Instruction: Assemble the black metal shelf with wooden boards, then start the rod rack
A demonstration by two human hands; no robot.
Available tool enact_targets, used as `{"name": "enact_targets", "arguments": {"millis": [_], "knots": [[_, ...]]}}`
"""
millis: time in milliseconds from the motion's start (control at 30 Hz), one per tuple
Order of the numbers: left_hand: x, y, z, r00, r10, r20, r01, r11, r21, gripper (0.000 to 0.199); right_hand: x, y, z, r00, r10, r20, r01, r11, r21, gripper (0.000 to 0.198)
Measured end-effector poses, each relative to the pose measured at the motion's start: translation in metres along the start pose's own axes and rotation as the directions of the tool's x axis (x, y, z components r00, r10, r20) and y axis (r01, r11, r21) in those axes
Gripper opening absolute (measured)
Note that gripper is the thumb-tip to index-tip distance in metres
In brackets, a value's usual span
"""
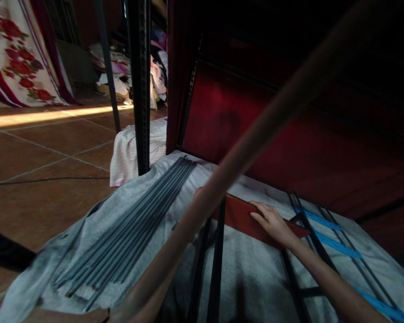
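Head view. Right hand [272,223], centre right of frame: fingers together and extended, laid flat on the upper edge of a red panel [242,215] that lies on a grey cloth [249,273].
Left arm [256,134]: blurred diagonal from lower centre to upper right; the hand is out of frame, state cannot be told.
Bundle of grey rods [134,224]: centre left, on the cloth.
Black post [139,85]: upper centre, upright.
Floral fabric [16,54]: upper left.

The person's right hand [272,223] is bare, with no glove, ring or watch showing. The right forearm is bare too, no sleeve reaching it. The left arm, blurred close to the camera, likewise shows no sleeve.
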State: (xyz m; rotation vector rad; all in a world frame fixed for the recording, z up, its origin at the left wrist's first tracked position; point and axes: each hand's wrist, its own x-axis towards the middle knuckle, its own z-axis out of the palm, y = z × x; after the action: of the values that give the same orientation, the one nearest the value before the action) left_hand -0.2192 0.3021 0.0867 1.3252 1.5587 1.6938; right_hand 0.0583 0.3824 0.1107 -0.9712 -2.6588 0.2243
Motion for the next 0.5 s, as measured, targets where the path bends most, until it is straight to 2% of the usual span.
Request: {"name": "enact_targets", "arguments": {"millis": [167,267,400,500], "knots": [[0.001,-0.003,0.003,0.995,0.071,0.07,-0.075,0.995,0.061,0.02,0.042,-0.045,0.008,0.993,-0.093,0.073,0.088,0.993,0.077,0.04],[0.002,-0.007,0.003,0.995,0.08,0.058,-0.083,0.995,0.047,0.019,0.07,-0.064,0.015,0.994,-0.076,0.081,0.065,0.99,0.128,0.03],[0.004,-0.011,0.002,0.996,0.073,0.05,-0.074,0.997,0.011,0.013,0.087,-0.071,0.018,0.992,-0.038,0.123,0.017,0.985,0.171,0.016],[0.004,-0.013,0.0,0.992,0.047,0.117,-0.04,0.998,-0.054,0.012,0.086,-0.066,0.017,0.988,-0.049,0.144,0.01,0.965,0.263,0.015]]}}
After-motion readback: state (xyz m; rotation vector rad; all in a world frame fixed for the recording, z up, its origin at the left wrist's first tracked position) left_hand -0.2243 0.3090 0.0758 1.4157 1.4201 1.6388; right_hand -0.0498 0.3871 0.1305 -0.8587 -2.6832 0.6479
